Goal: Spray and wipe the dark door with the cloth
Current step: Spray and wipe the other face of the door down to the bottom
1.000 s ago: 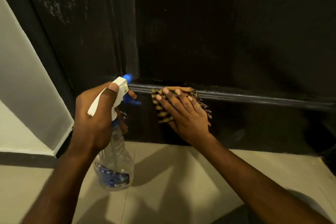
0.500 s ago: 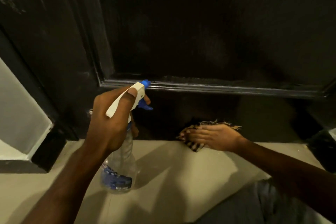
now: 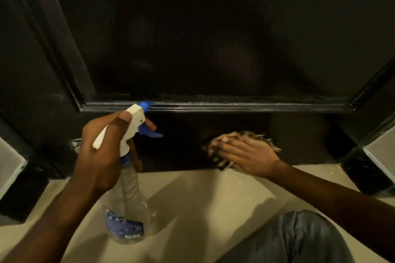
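Dark-painted door [image 3: 213,38]: wiping is under way low on the bottom rail, where your right hand [image 3: 250,156], fingers straight and together, presses the striped cloth [image 3: 214,143]. The panel above it may still need doing. Your left hand [image 3: 100,151], left of that, grips the spray bottle [image 3: 128,196]. Blue label [image 3: 123,226] unreadable.

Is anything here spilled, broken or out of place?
Nothing spilled or broken. The ledge across the door shows pale dusty streaks, and a few pale crumbs lie on the floor at its right corner.
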